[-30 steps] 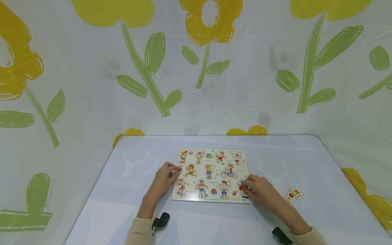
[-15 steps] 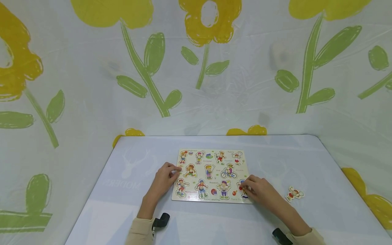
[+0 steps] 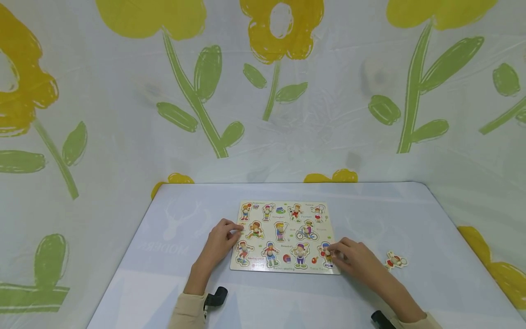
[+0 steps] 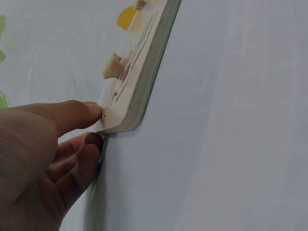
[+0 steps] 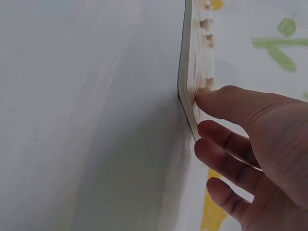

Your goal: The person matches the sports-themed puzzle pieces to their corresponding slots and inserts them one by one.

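A wooden knob puzzle board with pictures of children playing sports lies flat on the table. At its left edge my left hand holds it, thumb on the face and the other fingers bent at the side, as the left wrist view shows. My right hand is at the lower right edge, beside the table-tennis piece lying in the board. In the right wrist view the right thumb is near a knob, and the other fingers are loosely bent beside the board edge. A loose racket-player piece lies right of that hand.
The white table has a faint deer-head print. Behind and beside it hangs a pale sheet with yellow flowers and green leaves. Dark wrist cameras, one of them the left camera, sit at both sleeves.
My right hand has drawn back slightly to the right, uncovering more of the table-tennis piece. The left hand and the board stay in place.
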Available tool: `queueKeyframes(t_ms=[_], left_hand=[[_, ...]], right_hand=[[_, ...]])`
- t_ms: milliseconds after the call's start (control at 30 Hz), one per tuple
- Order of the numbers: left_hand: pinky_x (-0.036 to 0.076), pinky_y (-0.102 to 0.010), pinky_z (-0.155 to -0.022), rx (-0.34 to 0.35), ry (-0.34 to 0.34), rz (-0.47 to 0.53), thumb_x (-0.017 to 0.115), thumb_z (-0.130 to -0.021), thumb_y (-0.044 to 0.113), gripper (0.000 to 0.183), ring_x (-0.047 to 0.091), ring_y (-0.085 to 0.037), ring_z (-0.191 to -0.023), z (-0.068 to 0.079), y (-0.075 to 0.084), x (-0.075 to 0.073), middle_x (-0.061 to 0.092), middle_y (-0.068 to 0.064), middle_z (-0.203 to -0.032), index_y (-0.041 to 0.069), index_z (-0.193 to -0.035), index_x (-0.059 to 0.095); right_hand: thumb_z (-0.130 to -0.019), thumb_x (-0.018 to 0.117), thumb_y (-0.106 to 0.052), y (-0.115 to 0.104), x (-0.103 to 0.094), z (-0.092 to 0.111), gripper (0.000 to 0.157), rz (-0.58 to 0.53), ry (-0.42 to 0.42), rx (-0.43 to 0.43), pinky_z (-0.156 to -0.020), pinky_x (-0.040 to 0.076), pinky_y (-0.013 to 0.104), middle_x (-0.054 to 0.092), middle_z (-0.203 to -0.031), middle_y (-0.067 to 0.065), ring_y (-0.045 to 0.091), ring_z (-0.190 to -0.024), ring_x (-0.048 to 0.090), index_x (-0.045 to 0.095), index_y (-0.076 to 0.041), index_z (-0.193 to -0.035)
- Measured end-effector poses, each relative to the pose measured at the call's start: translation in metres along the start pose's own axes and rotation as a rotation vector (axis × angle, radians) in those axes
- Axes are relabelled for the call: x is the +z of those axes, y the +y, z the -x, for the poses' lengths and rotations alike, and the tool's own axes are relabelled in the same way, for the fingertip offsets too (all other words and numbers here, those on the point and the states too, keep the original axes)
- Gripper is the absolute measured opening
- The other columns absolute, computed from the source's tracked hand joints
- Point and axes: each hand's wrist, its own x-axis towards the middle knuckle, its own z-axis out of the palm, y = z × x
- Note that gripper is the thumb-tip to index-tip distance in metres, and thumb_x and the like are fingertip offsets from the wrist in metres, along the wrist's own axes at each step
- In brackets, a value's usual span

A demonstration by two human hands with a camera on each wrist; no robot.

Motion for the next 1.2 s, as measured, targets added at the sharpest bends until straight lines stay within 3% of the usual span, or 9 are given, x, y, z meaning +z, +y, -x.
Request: queueKeyframes(t_ms=[167, 533, 667, 867, 1067, 1200], left_hand=[[0.042, -0.019, -0.062, 0.000, 0.002, 0.005, 0.072, -0.088, 0.013, 0.016, 0.049, -0.009, -0.075, -0.001, 0.000, -0.001, 0.060, -0.004, -0.101, 0.012, -0.104, 0.076], [0.041, -0.019, -0.062, 0.008, 0.007, 0.003, 0.072, -0.089, 0.013, 0.017, 0.048, -0.009, -0.075, -0.001, -0.003, -0.001, 0.060, -0.005, -0.102, 0.012, -0.105, 0.076], [0.041, -0.019, -0.062, 0.013, 0.011, 0.003, 0.072, -0.088, 0.013, 0.016, 0.048, -0.010, -0.075, -0.001, -0.003, -0.001, 0.060, -0.005, -0.102, 0.011, -0.104, 0.076], [0.041, -0.019, -0.061, 0.015, 0.013, 0.008, 0.072, -0.088, 0.012, 0.016, 0.048, -0.010, -0.074, -0.001, -0.003, -0.001, 0.060, -0.005, -0.102, 0.011, -0.104, 0.076], [0.041, -0.019, -0.062, 0.013, 0.008, 0.002, 0.072, -0.088, 0.013, 0.017, 0.048, -0.010, -0.074, -0.001, -0.003, 0.000, 0.060, -0.005, -0.102, 0.012, -0.105, 0.076], [0.041, -0.019, -0.061, 0.014, 0.010, 0.001, 0.072, -0.088, 0.013, 0.017, 0.048, -0.010, -0.074, -0.001, -0.003, 0.001, 0.060, -0.005, -0.102, 0.012, -0.104, 0.076]], right_hand=[[-0.072, 0.085, -0.018, 0.008, -0.012, 0.006, 0.031, 0.019, -0.006, 0.066, -0.064, 0.043, 0.023, 0.064, -0.088, -0.011, 0.001, -0.074, 0.057, 0.072, -0.021, -0.100], [-0.074, 0.084, -0.018, 0.039, -0.031, 0.028, 0.030, 0.067, -0.045, 0.220, -0.063, 0.044, 0.026, 0.063, -0.089, -0.009, 0.003, -0.070, 0.054, 0.072, -0.020, -0.101], [-0.073, 0.084, -0.017, 0.048, -0.034, 0.037, 0.029, 0.072, -0.013, 0.222, -0.063, 0.041, 0.027, 0.062, -0.086, -0.010, 0.001, -0.067, 0.051, 0.072, -0.019, -0.100], [-0.072, 0.084, -0.011, 0.061, -0.038, 0.049, 0.028, 0.031, 0.062, 0.185, -0.053, 0.037, 0.019, 0.056, -0.081, -0.012, -0.006, -0.062, 0.041, 0.072, -0.017, -0.097], [-0.075, 0.082, -0.013, 0.067, -0.043, 0.059, 0.025, 0.010, 0.013, 0.262, -0.056, 0.044, 0.022, 0.058, -0.082, -0.011, -0.004, -0.066, 0.051, 0.072, -0.019, -0.098], [-0.077, 0.081, -0.015, 0.069, -0.047, 0.066, 0.023, 0.007, -0.015, 0.311, -0.057, 0.045, 0.023, 0.057, -0.081, -0.011, -0.003, -0.067, 0.051, 0.072, -0.020, -0.097]])
